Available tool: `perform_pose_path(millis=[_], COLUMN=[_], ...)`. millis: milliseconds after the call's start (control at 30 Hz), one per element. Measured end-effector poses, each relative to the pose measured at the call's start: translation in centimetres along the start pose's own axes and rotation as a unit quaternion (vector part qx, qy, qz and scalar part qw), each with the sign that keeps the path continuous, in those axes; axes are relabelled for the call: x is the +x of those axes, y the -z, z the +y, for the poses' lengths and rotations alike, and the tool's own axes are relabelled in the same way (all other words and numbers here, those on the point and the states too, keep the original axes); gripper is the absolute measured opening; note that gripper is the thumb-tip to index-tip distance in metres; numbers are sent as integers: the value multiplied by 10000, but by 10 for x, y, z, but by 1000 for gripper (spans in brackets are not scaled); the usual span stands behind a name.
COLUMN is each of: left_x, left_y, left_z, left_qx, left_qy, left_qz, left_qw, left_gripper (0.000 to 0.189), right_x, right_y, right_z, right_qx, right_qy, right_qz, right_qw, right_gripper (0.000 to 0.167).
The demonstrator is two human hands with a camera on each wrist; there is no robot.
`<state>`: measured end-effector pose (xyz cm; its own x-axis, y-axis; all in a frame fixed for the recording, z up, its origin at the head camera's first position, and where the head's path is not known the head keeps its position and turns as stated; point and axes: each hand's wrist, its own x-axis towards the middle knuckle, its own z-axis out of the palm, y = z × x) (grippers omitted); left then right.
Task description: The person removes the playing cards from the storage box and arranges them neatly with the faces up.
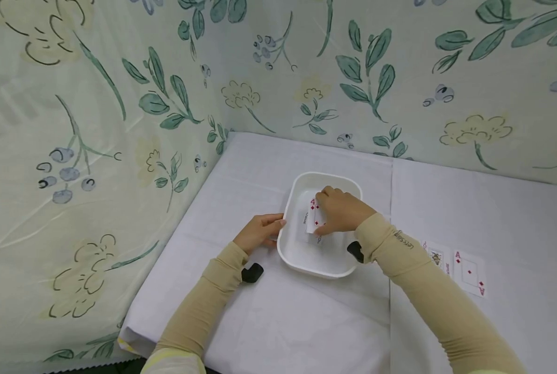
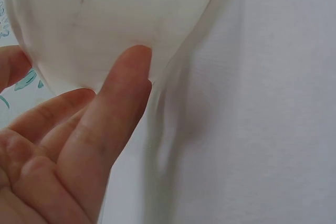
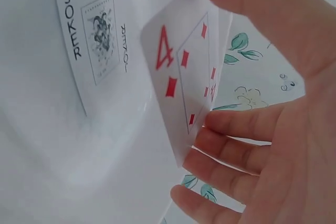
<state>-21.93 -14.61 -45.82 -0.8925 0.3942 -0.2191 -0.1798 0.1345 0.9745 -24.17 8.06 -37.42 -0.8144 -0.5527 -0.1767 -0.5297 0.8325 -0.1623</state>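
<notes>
Head view: a floral cloth (image 1: 399, 52) is hung behind a white-covered table (image 1: 259, 171), on which a shallow white tray (image 1: 301, 254) is set in front of the person, presumably so that it can be reached by both hands. Its side is touched by the left hand (image 1: 258, 232), whose fingers are laid nearly straight against the rim and outer wall, not curled round it; the contact is judged to be a steadying one. Over the tray's interior, the right hand (image 1: 343, 209) is placed palm inward. Between its thumb and fingertips the four of diamonds (image 3: 184, 77) is pinched by opposite edges, tilted, so that its face is left uncovered; whether the tray is touched by it cannot be told. Inside the tray, a joker (image 3: 100, 40) is seen lying face up, partly covered in the head view. Outside, to the right, the ace of diamonds (image 1: 470, 271) is laid face up beside a picture card (image 1: 437, 255), which is partly hidden by the sleeve (image 1: 418, 275).
</notes>
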Motion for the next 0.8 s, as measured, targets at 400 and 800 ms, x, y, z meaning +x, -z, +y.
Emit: perform_pose_path(millis=[400,800], left_x=[1,-2], left_y=[-1,-2], left_z=[1,2], left_qx=[-62,27], left_qy=[-19,16], left_qz=[32,98], left_qw=[10000,9999], left_gripper=[48,45], right_x=[-38,-98], right_y=[15,9], right_z=[28,81], right_qx=[145,154], right_qy=[-43,-551], right_qz=[319,215], right_qw=[9994,9981], right_gripper=[85,85])
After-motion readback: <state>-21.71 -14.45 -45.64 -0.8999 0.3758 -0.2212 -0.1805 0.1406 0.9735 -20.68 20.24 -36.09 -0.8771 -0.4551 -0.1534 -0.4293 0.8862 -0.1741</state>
